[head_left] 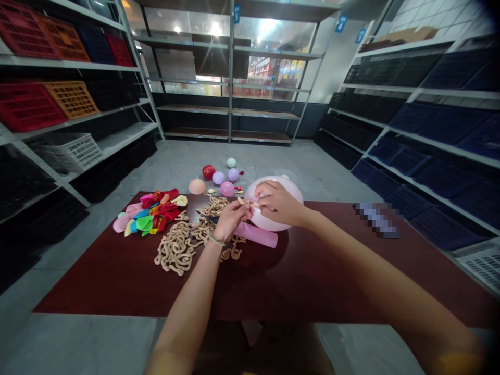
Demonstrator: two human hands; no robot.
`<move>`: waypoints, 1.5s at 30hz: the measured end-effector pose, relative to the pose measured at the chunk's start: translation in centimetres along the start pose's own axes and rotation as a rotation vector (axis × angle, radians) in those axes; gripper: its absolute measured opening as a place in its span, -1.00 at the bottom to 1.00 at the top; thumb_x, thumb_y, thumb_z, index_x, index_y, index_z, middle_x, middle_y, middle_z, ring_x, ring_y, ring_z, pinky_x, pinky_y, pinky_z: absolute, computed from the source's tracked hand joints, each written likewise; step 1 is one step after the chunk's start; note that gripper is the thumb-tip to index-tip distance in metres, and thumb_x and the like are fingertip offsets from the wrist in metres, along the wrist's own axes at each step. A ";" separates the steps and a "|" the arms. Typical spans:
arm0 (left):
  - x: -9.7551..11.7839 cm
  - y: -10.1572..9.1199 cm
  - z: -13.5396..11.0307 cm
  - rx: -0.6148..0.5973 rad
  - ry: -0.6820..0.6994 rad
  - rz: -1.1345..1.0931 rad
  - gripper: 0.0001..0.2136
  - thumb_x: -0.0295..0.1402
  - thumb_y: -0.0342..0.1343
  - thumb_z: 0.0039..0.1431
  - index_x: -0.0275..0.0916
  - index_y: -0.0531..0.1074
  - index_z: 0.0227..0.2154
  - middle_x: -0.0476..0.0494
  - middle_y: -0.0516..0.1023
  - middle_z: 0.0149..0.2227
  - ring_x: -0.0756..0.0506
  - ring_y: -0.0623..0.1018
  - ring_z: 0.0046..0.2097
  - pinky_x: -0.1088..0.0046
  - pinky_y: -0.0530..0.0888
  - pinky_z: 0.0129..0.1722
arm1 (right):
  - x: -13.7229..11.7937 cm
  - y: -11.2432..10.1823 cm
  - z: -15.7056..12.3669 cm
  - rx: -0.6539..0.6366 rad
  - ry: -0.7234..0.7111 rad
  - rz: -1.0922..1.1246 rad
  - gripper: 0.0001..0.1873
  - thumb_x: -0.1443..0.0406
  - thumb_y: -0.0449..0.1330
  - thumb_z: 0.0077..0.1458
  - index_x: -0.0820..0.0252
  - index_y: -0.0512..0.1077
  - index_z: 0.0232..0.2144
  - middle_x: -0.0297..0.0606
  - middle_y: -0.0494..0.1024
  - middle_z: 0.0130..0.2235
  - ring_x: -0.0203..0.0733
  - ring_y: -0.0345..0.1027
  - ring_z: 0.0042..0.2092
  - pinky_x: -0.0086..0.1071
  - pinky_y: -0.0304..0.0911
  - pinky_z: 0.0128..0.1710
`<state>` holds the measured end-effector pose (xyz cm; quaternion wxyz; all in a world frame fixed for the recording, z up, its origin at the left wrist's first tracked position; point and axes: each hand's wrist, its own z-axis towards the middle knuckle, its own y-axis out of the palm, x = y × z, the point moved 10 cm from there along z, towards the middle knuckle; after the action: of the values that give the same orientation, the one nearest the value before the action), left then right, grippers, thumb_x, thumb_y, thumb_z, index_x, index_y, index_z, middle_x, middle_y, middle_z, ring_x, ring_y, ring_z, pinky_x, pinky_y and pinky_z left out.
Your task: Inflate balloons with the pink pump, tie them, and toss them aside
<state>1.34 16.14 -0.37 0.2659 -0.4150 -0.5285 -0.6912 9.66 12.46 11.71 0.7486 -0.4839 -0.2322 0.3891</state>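
Observation:
A large pale pink balloon (292, 188), blown up, is at the far edge of the table, partly behind my right hand. My right hand (279, 200) has its fingers bent and closed at the balloon's neck end. Beside it, my left hand (233, 217) pinches near the same spot. A short tan cord piece (242, 201) shows between the two hands; its exact hold is partly hidden by fingers. Below them lies a pink balloon pump (260, 235), one end under my left hand. Curled tan cord pieces (175, 249) lie heaped left of my left wrist.
Flat, uninflated balloons (150, 213) in many colours are piled on the dark red table (297, 281). A blurred-out object (377, 220) rests at right. Several small inflated balloons (219, 178) are on the floor beyond. Shelves with crates (70, 99) stand around.

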 end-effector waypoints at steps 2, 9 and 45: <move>0.2 -0.2 0.1 0.015 0.038 0.031 -0.71 -0.21 0.37 -0.02 -0.33 0.46 -0.41 0.01 0.48 -0.46 0.10 0.44 -0.45 0.57 0.42 -0.34 | 0.2 -0.4 -0.1 0.028 0.003 0.057 -0.72 0.35 0.11 0.15 0.07 0.41 -0.59 -0.24 0.51 -0.18 -0.06 0.34 -0.04 -0.07 0.21 0.07; 1.0 -0.1 0.1 0.015 0.128 0.222 -0.68 -0.14 0.31 0.02 -0.30 0.45 -0.35 0.01 0.48 -0.48 0.05 0.44 -0.46 0.52 0.41 -0.39 | 1.4 -0.1 -0.4 0.140 0.120 0.006 -0.82 0.29 0.10 0.25 0.06 0.53 -0.25 -0.25 0.53 -0.08 -0.09 0.33 0.04 -0.03 0.11 0.18; 4.2 -1.1 -2.3 0.273 0.551 0.696 -0.81 -0.22 0.14 0.24 -0.23 0.51 -0.21 -0.11 0.58 -0.29 -0.06 0.55 -0.29 0.42 0.47 -0.24 | -0.3 0.2 -1.6 0.369 0.202 0.048 -0.84 0.24 0.13 0.24 0.04 0.53 -0.26 -0.28 0.53 -0.04 -0.09 0.25 0.19 0.00 -0.07 0.33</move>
<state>-2.42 14.55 2.41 0.6651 -0.3297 -0.3535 -0.5693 10.58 11.38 10.85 0.8344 -0.3808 -0.0692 0.3923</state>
